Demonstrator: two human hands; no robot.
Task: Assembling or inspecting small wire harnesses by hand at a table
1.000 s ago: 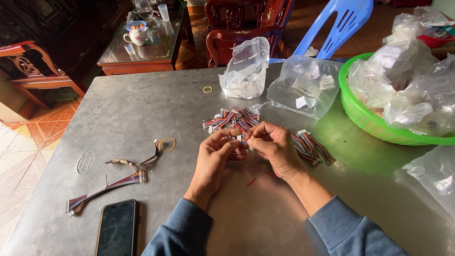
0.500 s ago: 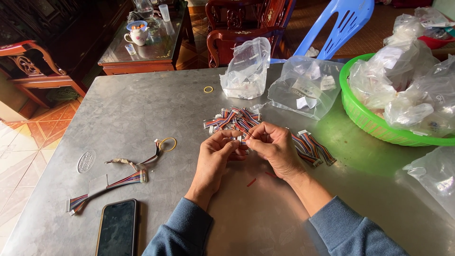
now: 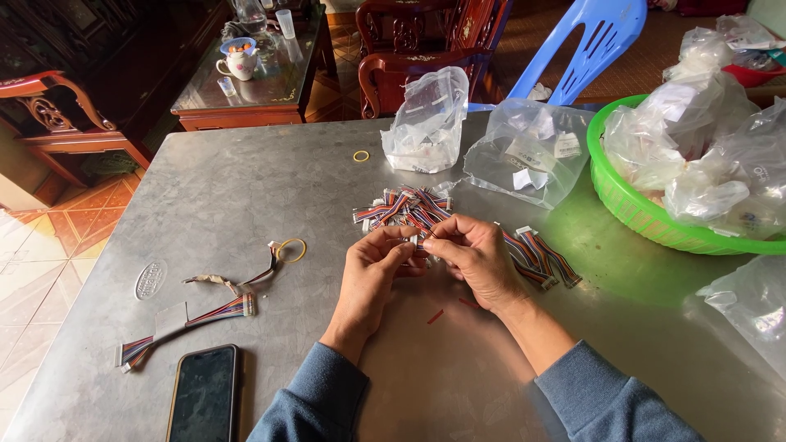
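Note:
My left hand [image 3: 372, 274] and my right hand [image 3: 475, 258] meet over the middle of the metal table [image 3: 246, 188]. Together their fingertips pinch a small multicoloured wire harness with a white connector [image 3: 417, 240]. Just beyond the fingers lies a pile of the same short striped wire harnesses [image 3: 405, 209]. A few more harnesses [image 3: 540, 255] lie to the right of my right hand. Two small red bits [image 3: 435, 316] rest on the table under my wrists.
A black phone [image 3: 205, 397] lies at the near left, beside a longer ribbon cable [image 3: 192, 315] and rubber bands [image 3: 291, 250]. Two clear plastic bags [image 3: 430, 123] stand at the back. A green basket [image 3: 634, 213] full of bags sits right. Chairs and a glass table stand behind.
Both hands stay in the same spot; only the fingers shift slightly on the small harness. Nothing else on the table has moved.

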